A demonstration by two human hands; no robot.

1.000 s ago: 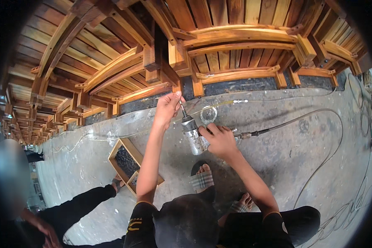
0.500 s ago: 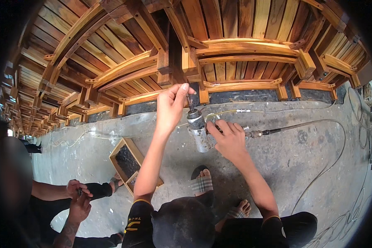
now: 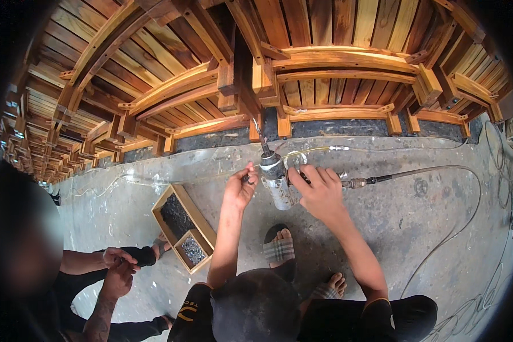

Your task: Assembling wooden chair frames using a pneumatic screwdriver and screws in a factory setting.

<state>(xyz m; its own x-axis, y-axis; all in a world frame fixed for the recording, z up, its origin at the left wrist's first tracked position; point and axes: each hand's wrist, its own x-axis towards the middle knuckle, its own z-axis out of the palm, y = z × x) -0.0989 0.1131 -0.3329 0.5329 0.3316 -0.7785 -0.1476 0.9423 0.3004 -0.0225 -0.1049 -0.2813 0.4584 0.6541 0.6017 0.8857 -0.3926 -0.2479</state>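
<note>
The right hand (image 3: 321, 192) grips a cylindrical silver metal driver (image 3: 277, 192), likely aligning it. The left hand (image 3: 239, 189) half-curls alongside, contents unclear; next move needs steadiness.

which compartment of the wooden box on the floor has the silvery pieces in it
The smaller compartment, at the box's end nearer the left forearm. Its pieces look silvery grey; those in the larger compartment look nearly black.

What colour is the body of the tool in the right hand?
The tool body is silver-grey with darker patches; head view.
</note>
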